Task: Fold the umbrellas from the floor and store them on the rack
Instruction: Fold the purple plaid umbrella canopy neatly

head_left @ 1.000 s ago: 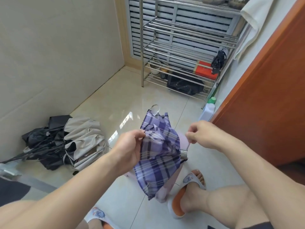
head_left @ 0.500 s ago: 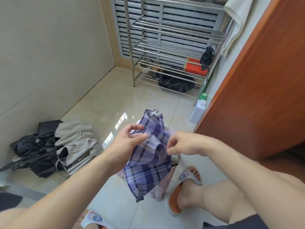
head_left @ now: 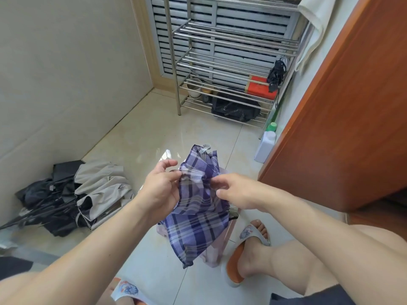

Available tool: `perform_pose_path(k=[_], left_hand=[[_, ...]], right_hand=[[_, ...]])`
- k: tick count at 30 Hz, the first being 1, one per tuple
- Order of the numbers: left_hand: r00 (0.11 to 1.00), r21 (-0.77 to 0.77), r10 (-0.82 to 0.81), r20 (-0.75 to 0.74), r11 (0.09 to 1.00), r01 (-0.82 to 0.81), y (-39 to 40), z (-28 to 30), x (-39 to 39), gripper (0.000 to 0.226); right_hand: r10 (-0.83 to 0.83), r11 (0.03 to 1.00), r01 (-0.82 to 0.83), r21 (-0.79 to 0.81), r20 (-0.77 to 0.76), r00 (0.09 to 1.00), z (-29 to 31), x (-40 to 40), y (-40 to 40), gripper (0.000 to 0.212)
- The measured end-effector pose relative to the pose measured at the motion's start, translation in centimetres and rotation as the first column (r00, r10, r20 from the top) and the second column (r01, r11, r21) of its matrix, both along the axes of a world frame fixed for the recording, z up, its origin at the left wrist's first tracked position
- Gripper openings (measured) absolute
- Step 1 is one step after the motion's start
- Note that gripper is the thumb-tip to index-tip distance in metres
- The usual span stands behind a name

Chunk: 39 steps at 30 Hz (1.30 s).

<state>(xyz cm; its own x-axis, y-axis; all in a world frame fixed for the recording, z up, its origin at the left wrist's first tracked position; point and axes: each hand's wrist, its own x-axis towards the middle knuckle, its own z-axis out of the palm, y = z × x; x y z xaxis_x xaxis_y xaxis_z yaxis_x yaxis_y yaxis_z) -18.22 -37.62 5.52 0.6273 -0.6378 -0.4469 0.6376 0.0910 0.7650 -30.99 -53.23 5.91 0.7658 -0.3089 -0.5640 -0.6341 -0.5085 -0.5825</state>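
Held in mid-air well short of the steel rack: purple plaid umbrella, canopy pinched by left hand and right hand, likely gathering pleats for wrapping; more umbrellas left of it, on the floor.

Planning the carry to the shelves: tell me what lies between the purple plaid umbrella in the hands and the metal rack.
Nothing visible blocks it. Both the left hand and right hand hold the plaid umbrella, and bare floor tile runs from it to the rack. The white bottle stands off to the right; the umbrella pile lies left.
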Motion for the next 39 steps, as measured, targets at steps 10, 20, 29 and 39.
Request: perform_pose_path(k=[10, 20, 29, 39], left_hand=[[0.974, 0.259, 0.025, 0.225, 0.962, -0.084, -0.3, -0.5, 0.8, 0.034], [0.947, 0.301, -0.089, 0.309, 0.954, -0.008, 0.5, 0.6, 0.8, 0.024], [0.863, 0.174, -0.144, 0.483, 0.983, 0.066, 0.6, 1.5, 1.7, 0.029], [0.513, 0.895, -0.811, 0.28, 0.414, 0.167, 2.8, -0.8, 2.1, 0.017]], right_hand=[[-0.223, 0.969, 0.207, 0.134, 0.117, 0.968, -1.1, -0.2, -0.1, 0.013], [-0.498, 0.811, 0.409, 0.417, 0.128, 0.858, -0.7, -0.4, -0.9, 0.023], [-0.314, 0.939, 0.34, -0.047, 0.287, 0.905, -0.2, 0.0, -1.4, 0.007], [-0.402, 0.858, 0.49, -0.151, 0.397, 0.825, -2.9, 1.1, -4.3, 0.012]])
